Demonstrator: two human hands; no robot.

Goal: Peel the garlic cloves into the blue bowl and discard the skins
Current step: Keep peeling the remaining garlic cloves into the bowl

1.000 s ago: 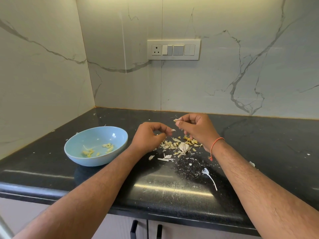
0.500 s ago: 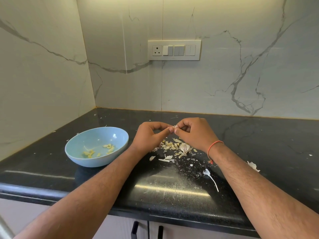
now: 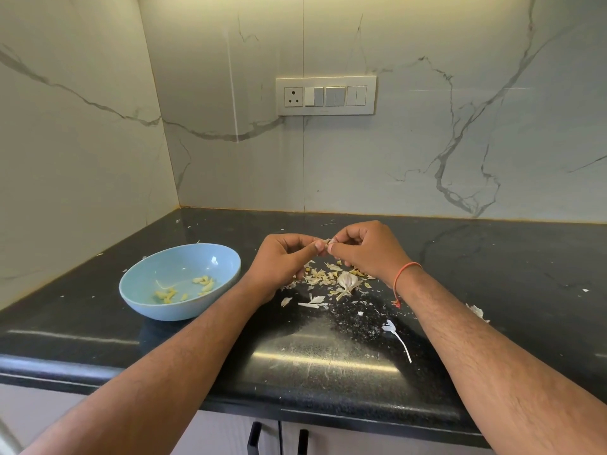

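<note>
A small garlic clove (image 3: 327,242) is pinched between the fingertips of both hands, held up above the counter; only a pale sliver of it shows between the thumbs, so whether its skin is on or off cannot be told. The left hand (image 3: 285,257) has its fingers curled with thumb and forefinger closed on the clove from the left, and the right hand (image 3: 364,249) meets it from the right with its fingers bent in over the same bit. An orange thread band (image 3: 402,274) circles the right wrist

Below the hands lies a garlic bulb (image 3: 348,281) on the black countertop (image 3: 328,362), amid a heap of skins (image 3: 320,277) partly hidden by both hands. More loose skin scraps (image 3: 313,303) lie nearer, and a white strip (image 3: 397,336) lies apart toward the counter's front edge. The blue bowl (image 3: 147,290) sits to the left, well apart from the heap, with peeled cloves (image 3: 203,283) in two small clusters inside

A switch panel (image 3: 325,95) is on the marble wall behind. Cabinet handles (image 3: 254,436) are cut off at the bottom edge
</note>
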